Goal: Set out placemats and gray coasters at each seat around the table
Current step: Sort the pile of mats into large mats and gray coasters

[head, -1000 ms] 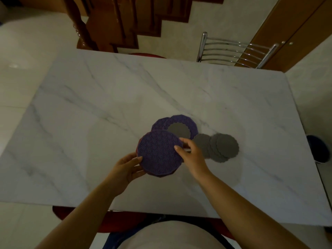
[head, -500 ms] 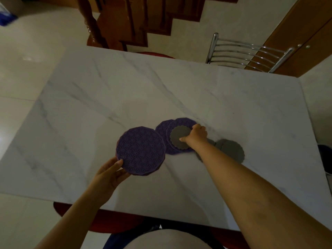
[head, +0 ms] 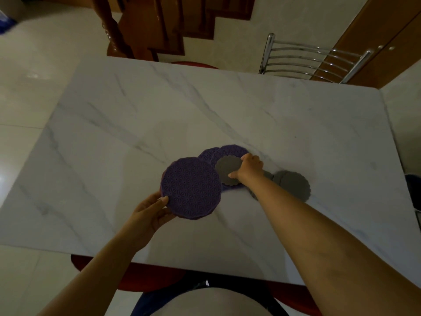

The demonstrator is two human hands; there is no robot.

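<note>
My right forearm [head: 273, 192] covers part of the loose coasters [head: 293, 185], so I cannot count them. The placemat [head: 191, 188] my left hand [head: 148, 213] holds hides the near edges of the other placemats [head: 230, 151], and I cannot tell whether more are stacked beneath it. My right hand [head: 250, 167] masks the edge of the top coaster [head: 227, 171] it grips. A dark object [head: 413, 190] is cut off at the right edge; something blue [head: 5, 23] is blurred at upper left.

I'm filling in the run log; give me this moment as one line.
left hand: holds purple placemat | right hand: grips gray coaster atop placemat pile | spare coasters: on marble table, right of pile
</note>
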